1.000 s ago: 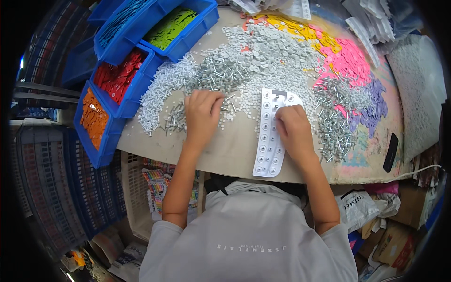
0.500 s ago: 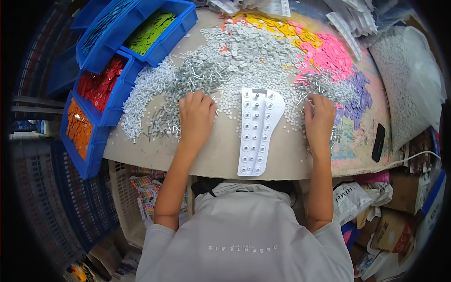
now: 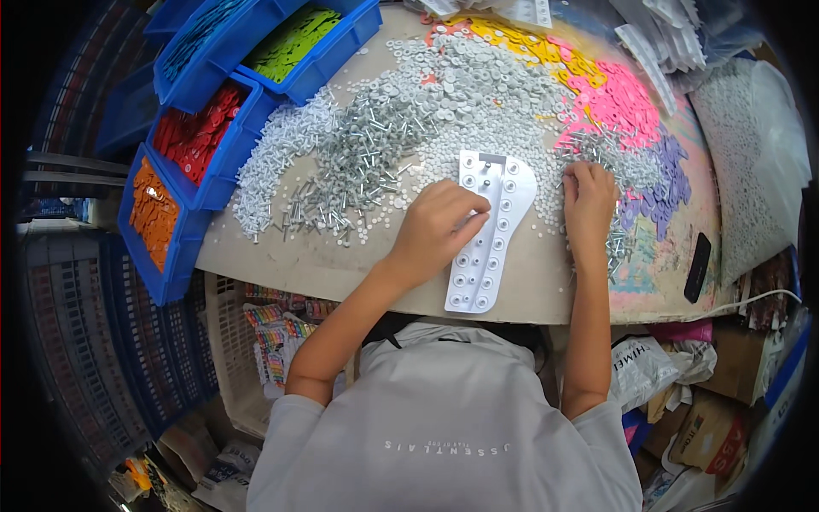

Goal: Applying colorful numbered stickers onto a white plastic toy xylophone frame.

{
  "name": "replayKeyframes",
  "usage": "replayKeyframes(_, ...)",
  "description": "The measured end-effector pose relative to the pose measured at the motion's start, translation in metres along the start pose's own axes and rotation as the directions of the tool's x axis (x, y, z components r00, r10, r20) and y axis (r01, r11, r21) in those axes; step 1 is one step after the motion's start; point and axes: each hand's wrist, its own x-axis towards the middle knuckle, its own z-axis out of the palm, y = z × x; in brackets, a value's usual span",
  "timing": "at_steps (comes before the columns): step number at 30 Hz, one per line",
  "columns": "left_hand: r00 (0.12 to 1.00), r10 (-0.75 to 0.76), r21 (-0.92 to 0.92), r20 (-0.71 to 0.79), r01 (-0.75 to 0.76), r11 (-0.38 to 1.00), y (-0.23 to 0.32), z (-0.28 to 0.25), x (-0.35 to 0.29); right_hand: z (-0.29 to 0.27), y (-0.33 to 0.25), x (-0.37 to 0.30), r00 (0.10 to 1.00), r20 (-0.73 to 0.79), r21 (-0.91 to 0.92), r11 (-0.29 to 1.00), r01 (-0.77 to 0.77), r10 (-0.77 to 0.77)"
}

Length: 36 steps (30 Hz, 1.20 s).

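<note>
A white plastic holder (image 3: pixel 523 189) with rows of round seats and a centre channel lies on the table in front of me. Above its middle is my left hand (image 3: pixel 438 229), thumb and fingers drawn together at the channel; anything pinched there is hidden. Metal pins show upright in the channel beyond the fingertips. To the right, my right hand (image 3: pixel 590 205) is at the near edge of a heap of silver pins (image 3: pixel 607 147), fingers curled and closed, contents hidden. A second heap of metal pins (image 3: pixel 367 149) spreads left of the holder.
White snap rings (image 3: pixel 486 85) cover the table behind the holder. Yellow (image 3: pixel 546 55), pink (image 3: pixel 618 98) and purple pieces (image 3: pixel 674 179) lie at back right. Blue bins (image 3: pixel 200 200) stand left. A black flat object (image 3: pixel 698 267) and clear sack (image 3: pixel 746 154) are at right.
My left hand has left the pin heap and moved right, over the holder. My right hand stays by the right-hand pins, fingers closed. The whole view has shifted slightly.
</note>
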Motion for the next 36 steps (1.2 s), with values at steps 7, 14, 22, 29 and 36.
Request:
replayKeyframes(7, 0.997, 0.071, 0.05, 0.038, -0.072, 0.996, -0.01, 0.012, -0.001, 0.001, 0.0, -0.001, 0.999, -0.047, 0.026, 1.0, 0.0, 0.002)
replayKeyframes(14, 0.997, 0.081, 0.041, 0.002, -0.081, 0.996, -0.013, 0.02, -0.003, 0.003, 0.009, -0.002, 1.0, 0.0, 0.047, 0.999, -0.014, 0.014)
replayKeyframes(22, 0.993, 0.112, 0.169, 0.041, -0.118, 0.978, -0.003, 0.011, -0.008, -0.031, -0.031, -0.015, 0.984, -0.036, 0.391, 0.909, -0.147, 0.174)
replayKeyframes(29, 0.988, -0.035, 0.641, -0.149, 0.124, 0.758, -0.036, -0.044, -0.002, -0.043, -0.081, -0.05, 0.995, 0.082, 0.617, 0.787, -0.006, -0.057)
replayKeyframes(36, 0.992, -0.078, 0.696, -0.103, 0.128, 0.707, -0.052, -0.046, -0.009, -0.026, -0.088, -0.061, 0.971, 0.166, 0.611, 0.791, 0.036, -0.173)
